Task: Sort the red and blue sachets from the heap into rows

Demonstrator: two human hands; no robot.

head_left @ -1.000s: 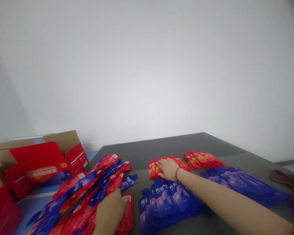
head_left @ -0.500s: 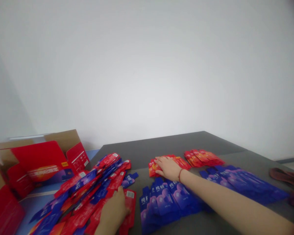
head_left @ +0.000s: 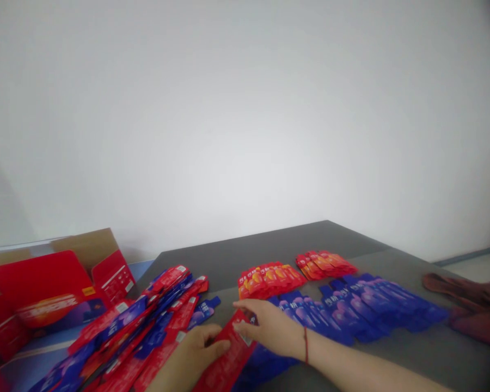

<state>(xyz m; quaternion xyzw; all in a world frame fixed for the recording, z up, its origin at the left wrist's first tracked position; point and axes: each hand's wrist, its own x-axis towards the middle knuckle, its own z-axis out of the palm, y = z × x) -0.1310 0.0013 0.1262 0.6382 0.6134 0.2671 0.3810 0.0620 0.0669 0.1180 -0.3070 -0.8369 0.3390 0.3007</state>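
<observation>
A red pouch (head_left: 227, 356), its barcode side up, is between my two hands near the front of the table. My left hand (head_left: 200, 351) is closed on its left edge. At its upper end, the thumb and fingers of my right hand (head_left: 267, 326) pinch it. Left of my hands lies a jumbled pile of red and blue pouches (head_left: 147, 332). Overlapping red pouches (head_left: 269, 276) lie in a row beyond my right hand, with a second red group (head_left: 324, 264) to the right. Blue pouches (head_left: 363, 305) fan out nearer me, partly hidden by my right hand and forearm.
An opened red carton (head_left: 44, 294) with raised flaps stands at the left on a blue surface. A dark table (head_left: 261, 247) carries the pouches. Dark reddish-brown cloth-like items (head_left: 469, 305) lie at the right edge. A white wall rises behind.
My right hand has left the red row and come toward me to the left, onto a red pouch. My left hand has moved right from the pile with that pouch. The view has shifted slightly right.
</observation>
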